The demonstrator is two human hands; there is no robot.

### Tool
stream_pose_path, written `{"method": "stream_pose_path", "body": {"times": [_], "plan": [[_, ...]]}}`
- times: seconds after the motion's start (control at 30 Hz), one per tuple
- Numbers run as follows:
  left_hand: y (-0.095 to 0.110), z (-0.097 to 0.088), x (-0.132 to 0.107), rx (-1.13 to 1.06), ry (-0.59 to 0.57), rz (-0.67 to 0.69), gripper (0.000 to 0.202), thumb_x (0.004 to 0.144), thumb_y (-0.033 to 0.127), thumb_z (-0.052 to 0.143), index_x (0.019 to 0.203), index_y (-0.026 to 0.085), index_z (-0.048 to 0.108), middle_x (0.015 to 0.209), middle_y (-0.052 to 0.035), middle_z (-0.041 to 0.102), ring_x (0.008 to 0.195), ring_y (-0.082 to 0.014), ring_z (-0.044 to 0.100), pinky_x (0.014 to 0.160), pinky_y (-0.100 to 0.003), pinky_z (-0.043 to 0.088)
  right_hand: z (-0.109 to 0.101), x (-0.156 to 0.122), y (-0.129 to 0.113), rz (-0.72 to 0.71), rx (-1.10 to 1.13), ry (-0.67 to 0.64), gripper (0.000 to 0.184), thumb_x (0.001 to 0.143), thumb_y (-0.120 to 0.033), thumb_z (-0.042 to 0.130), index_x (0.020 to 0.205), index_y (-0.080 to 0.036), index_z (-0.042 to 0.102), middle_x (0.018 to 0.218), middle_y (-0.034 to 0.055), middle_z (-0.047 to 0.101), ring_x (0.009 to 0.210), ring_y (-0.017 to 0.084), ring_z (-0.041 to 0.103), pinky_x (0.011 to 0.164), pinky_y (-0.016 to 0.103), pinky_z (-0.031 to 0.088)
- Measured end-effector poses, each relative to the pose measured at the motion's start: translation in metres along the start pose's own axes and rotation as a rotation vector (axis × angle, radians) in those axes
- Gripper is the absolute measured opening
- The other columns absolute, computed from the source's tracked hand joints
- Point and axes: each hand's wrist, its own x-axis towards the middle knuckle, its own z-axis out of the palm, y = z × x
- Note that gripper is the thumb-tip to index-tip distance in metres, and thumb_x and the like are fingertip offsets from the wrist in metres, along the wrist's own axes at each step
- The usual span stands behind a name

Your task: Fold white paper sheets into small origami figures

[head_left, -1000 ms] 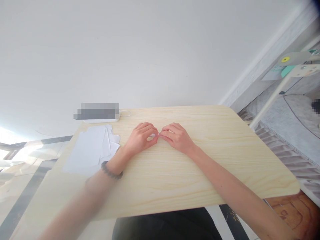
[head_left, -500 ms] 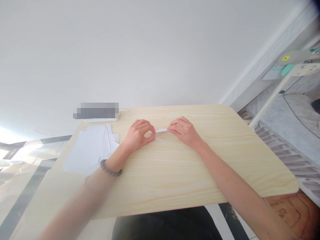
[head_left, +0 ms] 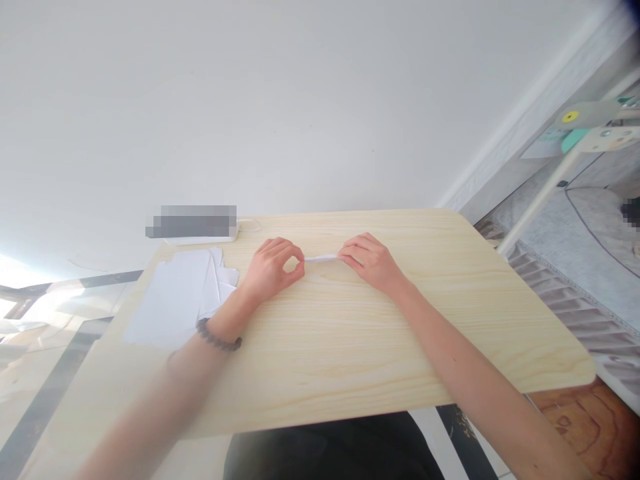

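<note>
White strip (head_left: 321,257): one, narrow and pale, apparently paper; held between the two hands above the far half of the table, near its middle; runs nearly level from side to side, its right end slightly higher in view; whether its underside touches the wood cannot be told.
Left hand (head_left: 274,268): thumb and forefinger tips brought together, pinching the strip's left end; a rounded gap shows between thumb and forefinger; the other fingers curl close beside the forefinger.
Right hand (head_left: 371,263): thumb and fingertips pinching the strip's right end; a narrow gap shows behind the thumb; remaining fingers bent, lying side by side.
Bracelet (head_left: 219,338): dark, beaded, worn on the left wrist.
Table (head_left: 400,353): light wood-grain top, rounded corners, far edge by the wall; both forearms extend over it from the near side.
Paper sheets (head_left: 173,290): white, several, overlapping unevenly in a loose pile on the left part of the table, just beside the left wrist; exact count cannot be told.
White-based object (head_left: 203,239): at the table's far left corner, behind the sheets; upper part masked by grey blocks.
Cord (head_left: 251,221): thin, white, looped beside the masked object.
Wall (head_left: 310,100): plain, pale grey, behind the table.
Pole (head_left: 543,193): pale, slanting, right of the table.
Dark cloth (head_left: 330,450): black, below the table's near edge.
</note>
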Motion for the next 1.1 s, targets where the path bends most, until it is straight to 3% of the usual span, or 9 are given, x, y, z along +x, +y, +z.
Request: {"method": "stream_pose_path", "body": {"times": [0.37, 0.77, 1.1], "plan": [[0.012, 0.002, 0.001, -0.062, -0.033, 0.139, 0.008, 0.076, 0.018, 0.050, 0.081, 0.019, 0.057, 0.082, -0.0021, 0.062, 0.085, -0.0157, 0.053, 0.080, -0.031, 0.039, 0.021, 0.007, -0.028, -0.108, 0.005, -0.021, 0.015, 0.084, -0.022, 0.045, 0.081, -0.019, 0.059, 0.084, 0.0045, 0.059, 0.080, 0.015, 0.050, 0.074, 0.030, 0.040], [0.011, 0.003, 0.000, -0.085, -0.030, 0.147, 0.008, 0.076, 0.018, 0.051, 0.080, 0.019, 0.057, 0.081, -0.0015, 0.062, 0.084, -0.0150, 0.052, 0.080, -0.030, 0.038, 0.019, 0.006, -0.029, -0.075, 0.062, -0.030, 0.008, 0.079, -0.016, 0.046, 0.080, -0.019, 0.054, 0.088, 0.0047, 0.058, 0.082, 0.015, 0.049, 0.075, 0.030, 0.041], [0.010, 0.001, 0.002, -0.074, -0.042, 0.077, 0.009, 0.076, 0.019, 0.051, 0.077, 0.019, 0.059, 0.078, -0.0024, 0.063, 0.084, -0.0166, 0.053, 0.080, -0.032, 0.038, 0.013, 0.006, -0.022, -0.036, 0.064, -0.062, 0.010, 0.082, -0.025, 0.048, 0.075, -0.019, 0.051, 0.085, 0.0046, 0.058, 0.081, 0.016, 0.049, 0.073, 0.030, 0.040]]}}
